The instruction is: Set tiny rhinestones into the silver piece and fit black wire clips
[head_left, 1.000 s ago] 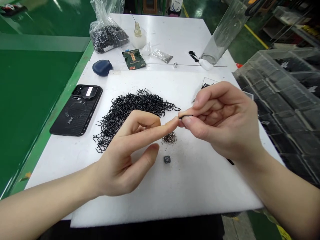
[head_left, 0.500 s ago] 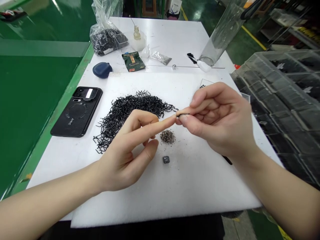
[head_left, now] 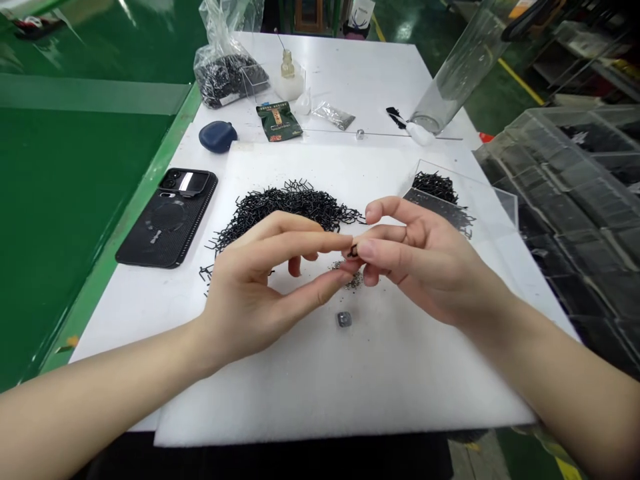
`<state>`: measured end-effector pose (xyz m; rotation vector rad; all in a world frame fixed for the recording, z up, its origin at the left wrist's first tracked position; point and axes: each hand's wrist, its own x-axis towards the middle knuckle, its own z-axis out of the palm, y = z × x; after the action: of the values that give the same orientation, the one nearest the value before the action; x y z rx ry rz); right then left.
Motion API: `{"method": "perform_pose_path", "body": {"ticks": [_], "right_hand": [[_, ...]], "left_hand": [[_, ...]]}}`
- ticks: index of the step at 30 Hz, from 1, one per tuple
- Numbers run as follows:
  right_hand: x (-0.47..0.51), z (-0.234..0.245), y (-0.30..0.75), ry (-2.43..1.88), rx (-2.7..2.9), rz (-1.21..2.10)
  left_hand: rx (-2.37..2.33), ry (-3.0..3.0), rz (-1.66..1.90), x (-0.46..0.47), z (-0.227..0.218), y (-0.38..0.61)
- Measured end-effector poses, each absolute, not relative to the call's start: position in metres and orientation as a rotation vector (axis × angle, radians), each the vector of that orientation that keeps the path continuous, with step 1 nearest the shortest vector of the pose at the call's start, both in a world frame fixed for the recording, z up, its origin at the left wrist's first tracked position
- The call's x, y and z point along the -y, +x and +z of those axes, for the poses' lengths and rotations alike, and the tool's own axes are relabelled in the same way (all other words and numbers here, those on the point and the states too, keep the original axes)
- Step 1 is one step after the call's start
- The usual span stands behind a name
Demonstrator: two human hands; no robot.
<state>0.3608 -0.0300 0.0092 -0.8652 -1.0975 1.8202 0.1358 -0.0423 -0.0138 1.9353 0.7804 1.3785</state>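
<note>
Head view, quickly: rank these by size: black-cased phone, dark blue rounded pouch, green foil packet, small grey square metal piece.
1. Black-cased phone
2. Green foil packet and dark blue rounded pouch: too alike to rank
3. Small grey square metal piece

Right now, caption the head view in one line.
Left hand and right hand meet at a small black wire piece above a white foam pad, beside a black wire heap.

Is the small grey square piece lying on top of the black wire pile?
No, the grey square piece lies apart from the black wire pile, on the white foam sheet.
</note>
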Motion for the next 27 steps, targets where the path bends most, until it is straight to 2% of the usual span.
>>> {"method": "perform_pose_path", "body": {"ticks": [9,27], "right_hand": [[0.0328,0.009,0.3604,-0.835,1.078,1.973],[0.0333,0.0081,0.3591,-0.9,1.174,1.935]], "left_hand": [[-0.832,1.968,1.419,0.0433,-0.0107,0.1359],[-0.858,1.964,1.482,0.0428,-0.0098,0.1365]]}}
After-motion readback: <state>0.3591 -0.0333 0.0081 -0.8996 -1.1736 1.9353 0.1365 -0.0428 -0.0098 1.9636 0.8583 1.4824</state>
